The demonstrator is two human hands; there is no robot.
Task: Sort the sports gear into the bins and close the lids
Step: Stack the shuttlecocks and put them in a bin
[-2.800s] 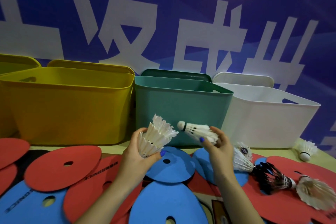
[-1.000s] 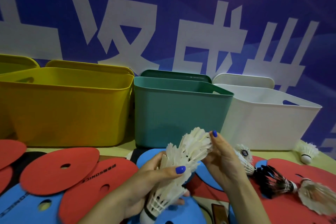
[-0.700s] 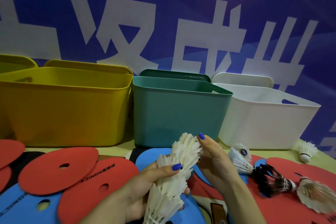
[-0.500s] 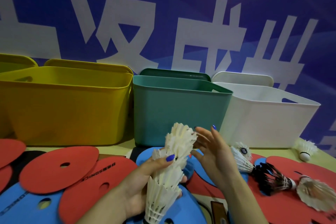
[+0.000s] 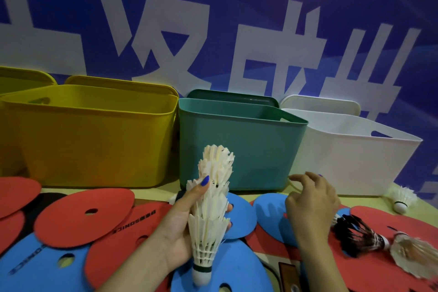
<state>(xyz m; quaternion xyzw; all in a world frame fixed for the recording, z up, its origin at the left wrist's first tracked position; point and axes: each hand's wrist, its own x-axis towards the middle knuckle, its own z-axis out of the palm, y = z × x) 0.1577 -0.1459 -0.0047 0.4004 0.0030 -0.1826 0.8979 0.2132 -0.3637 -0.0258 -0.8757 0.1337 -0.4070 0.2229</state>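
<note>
Shuttlecocks point(image 5: 212, 211), nested in an upright stack, cork down, sit gripped in the left hand point(image 5: 180, 230). The right hand point(image 5: 310, 201), fingers loosely spread and holding nothing, hovers beside it, a black shuttlecock point(image 5: 355, 236) just right of it.

- The blue backdrop point(image 5: 260, 7) carries large white Chinese characters; "次" point(image 5: 151, 28) and "成" point(image 5: 279, 59) read clearly, the others are cut off by the bins or the frame edge.
- A red disc point(image 5: 132, 227) bears black lettering "SONIC", seen upside down, followed by small characters too blurred to read.
- A blue disc point(image 5: 35, 265) shows part of similar black lettering, not legible.
</note>
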